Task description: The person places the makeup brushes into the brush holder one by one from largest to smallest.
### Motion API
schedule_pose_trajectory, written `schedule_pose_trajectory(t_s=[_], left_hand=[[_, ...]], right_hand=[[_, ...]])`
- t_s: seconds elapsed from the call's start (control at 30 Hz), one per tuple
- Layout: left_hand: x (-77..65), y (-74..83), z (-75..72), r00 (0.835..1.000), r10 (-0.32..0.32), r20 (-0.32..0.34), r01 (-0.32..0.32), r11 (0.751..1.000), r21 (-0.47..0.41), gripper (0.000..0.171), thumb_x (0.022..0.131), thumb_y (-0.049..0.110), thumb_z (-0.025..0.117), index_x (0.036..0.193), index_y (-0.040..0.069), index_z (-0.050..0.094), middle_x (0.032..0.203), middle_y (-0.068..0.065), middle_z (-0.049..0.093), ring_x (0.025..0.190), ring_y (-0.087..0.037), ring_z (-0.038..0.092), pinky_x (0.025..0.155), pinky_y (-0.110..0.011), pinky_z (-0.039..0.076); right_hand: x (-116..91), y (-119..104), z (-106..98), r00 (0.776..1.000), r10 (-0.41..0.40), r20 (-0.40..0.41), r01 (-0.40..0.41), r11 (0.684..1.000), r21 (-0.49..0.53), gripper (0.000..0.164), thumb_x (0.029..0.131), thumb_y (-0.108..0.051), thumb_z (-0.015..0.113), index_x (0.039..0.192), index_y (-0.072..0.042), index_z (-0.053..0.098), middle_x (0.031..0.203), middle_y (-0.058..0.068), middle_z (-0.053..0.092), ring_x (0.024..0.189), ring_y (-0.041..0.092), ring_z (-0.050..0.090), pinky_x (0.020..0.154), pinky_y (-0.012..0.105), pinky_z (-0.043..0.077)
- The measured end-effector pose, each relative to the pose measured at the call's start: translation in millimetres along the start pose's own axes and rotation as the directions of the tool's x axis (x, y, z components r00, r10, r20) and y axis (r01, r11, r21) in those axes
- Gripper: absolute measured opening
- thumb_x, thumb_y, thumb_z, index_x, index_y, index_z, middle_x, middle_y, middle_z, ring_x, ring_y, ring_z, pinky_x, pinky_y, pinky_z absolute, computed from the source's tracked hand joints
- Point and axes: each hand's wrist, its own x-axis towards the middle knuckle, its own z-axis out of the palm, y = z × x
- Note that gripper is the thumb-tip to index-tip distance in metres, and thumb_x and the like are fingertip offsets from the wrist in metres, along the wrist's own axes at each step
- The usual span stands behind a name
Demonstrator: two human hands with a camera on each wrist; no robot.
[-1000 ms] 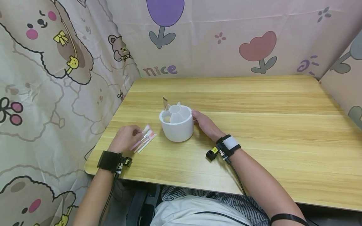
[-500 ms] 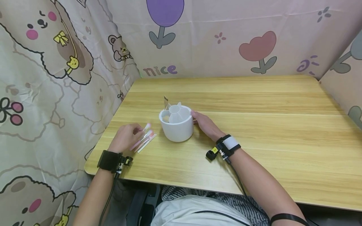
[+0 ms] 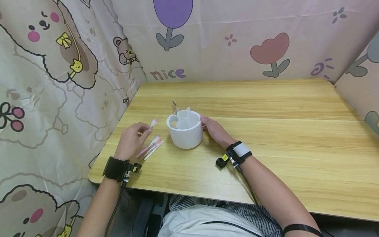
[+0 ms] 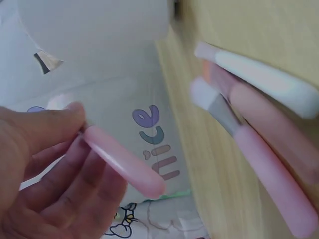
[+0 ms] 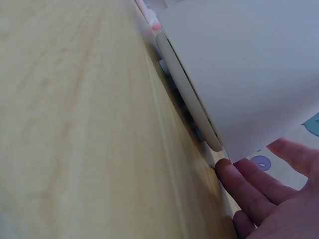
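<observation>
My left hand (image 3: 132,140) pinches a makeup brush (image 4: 127,162) with a short pink handle between thumb and fingertips. In the head view the brush's pale pink bristles point up and away, left of a round white holder (image 3: 186,138). This holder has inner compartments around a central tube. At the holder's right side rests my right hand (image 3: 216,131), thumb near the rim; the right wrist view shows its extended fingertips at the lower edge. Below my left hand lie a white-handled brush (image 4: 264,74), a dusty pink brush (image 4: 279,127) and a pink brush (image 4: 274,179), side by side.
A brush tip with dark and light parts (image 3: 174,106) sticks up from the holder's back left. The wooden table (image 3: 266,158) meets a printed cloth (image 3: 213,49) behind and another at the left. The table's front edge runs close to the person's lap.
My left hand has lifted one brush up and away from the ones on the table, moving slightly forward. My right hand and the holder have hardly moved.
</observation>
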Motion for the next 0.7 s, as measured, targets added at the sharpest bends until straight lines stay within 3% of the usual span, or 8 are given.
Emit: schedule_pose_trajectory(t_s=[0.23, 0.43, 0.63, 0.7], left_hand=[[0.0, 9.2, 0.0, 0.986, 0.041, -0.159, -0.054, 0.995, -0.079, 0.018, 0.097, 0.012, 0.072, 0.107, -0.003, 0.072, 0.101, -0.021, 0.076, 0.098, -0.037, 0.075, 0.08, -0.049, 0.066], [1.4, 21.0, -0.4, 0.956, 0.089, -0.278, -0.13, 0.983, -0.132, 0.017, 0.095, 0.009, 0.075, 0.106, -0.004, 0.071, 0.103, -0.021, 0.077, 0.099, -0.037, 0.077, 0.078, -0.043, 0.066], [3.8, 37.1, -1.4, 0.915, 0.137, -0.381, -0.228, 0.952, -0.206, 0.015, 0.092, 0.002, 0.076, 0.103, -0.006, 0.07, 0.099, -0.021, 0.077, 0.095, -0.037, 0.078, 0.078, -0.01, 0.059], [4.4, 43.1, -1.7, 0.902, 0.153, -0.403, -0.261, 0.938, -0.228, 0.016, 0.091, 0.001, 0.076, 0.103, -0.007, 0.069, 0.099, -0.021, 0.077, 0.094, -0.037, 0.078, 0.079, -0.005, 0.056]], right_hand=[[0.1, -1.3, 0.3, 1.0, -0.006, 0.002, 0.006, 1.0, -0.003, 0.067, 0.105, -0.067, 0.026, 0.157, -0.027, 0.043, 0.161, 0.003, 0.048, 0.145, 0.03, 0.048, 0.126, 0.054, 0.034], [0.3, -1.4, 1.2, 1.0, -0.016, -0.005, 0.016, 1.0, 0.0, 0.067, 0.106, -0.065, 0.027, 0.155, -0.024, 0.046, 0.158, 0.004, 0.05, 0.145, 0.029, 0.049, 0.126, 0.052, 0.035], [0.2, -0.2, 0.6, 1.0, -0.018, -0.009, 0.018, 1.0, -0.008, 0.067, 0.106, -0.065, 0.027, 0.155, -0.024, 0.046, 0.158, 0.004, 0.051, 0.145, 0.029, 0.049, 0.126, 0.052, 0.035], [0.4, -0.1, 0.6, 1.0, -0.017, -0.016, 0.017, 1.0, -0.01, 0.067, 0.106, -0.065, 0.027, 0.155, -0.023, 0.047, 0.157, 0.004, 0.052, 0.144, 0.029, 0.049, 0.125, 0.052, 0.036]])
